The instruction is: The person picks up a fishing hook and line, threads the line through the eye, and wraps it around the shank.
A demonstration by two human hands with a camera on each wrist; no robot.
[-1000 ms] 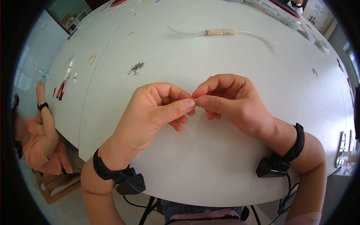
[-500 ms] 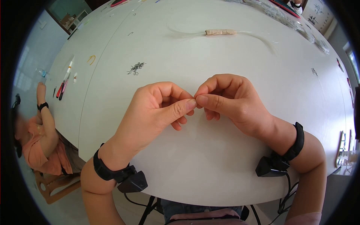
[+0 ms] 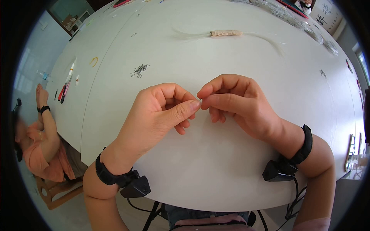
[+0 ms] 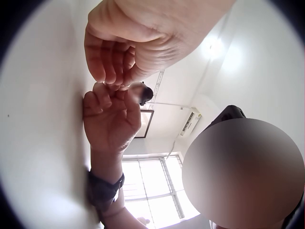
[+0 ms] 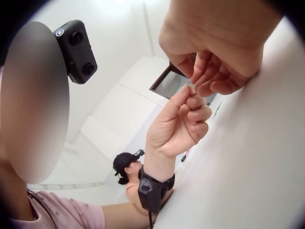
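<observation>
My left hand (image 3: 163, 106) pinches a tiny thing (image 3: 200, 100) between thumb and index fingertip, a little above the table. The right hand (image 3: 243, 102) meets it from the other side, its thumb and index fingertips at the same tiny thing and its other fingers curled beneath. Fingertips hide most of the thing, so I cannot tell its kind. In the right wrist view, the left hand (image 5: 178, 124) shows thumb and index pressed together. Beyond the hands lies a small pile of dark fish hooks (image 3: 139, 71).
Across the white table (image 3: 185, 173) lies a bundle of clear line (image 3: 226, 33) wrapped in tan paper. A smaller hook cluster (image 3: 323, 73) is at right. Red-handled tools (image 3: 63, 92) and a yellow loop (image 3: 93, 61) lie left, near another person (image 3: 46, 150). Clear packets (image 3: 296, 23) line the far right.
Both hands stay near the same spot. The right index fingertip and thumb have shifted slightly and stand a little further apart. The other person's hands have come together.
</observation>
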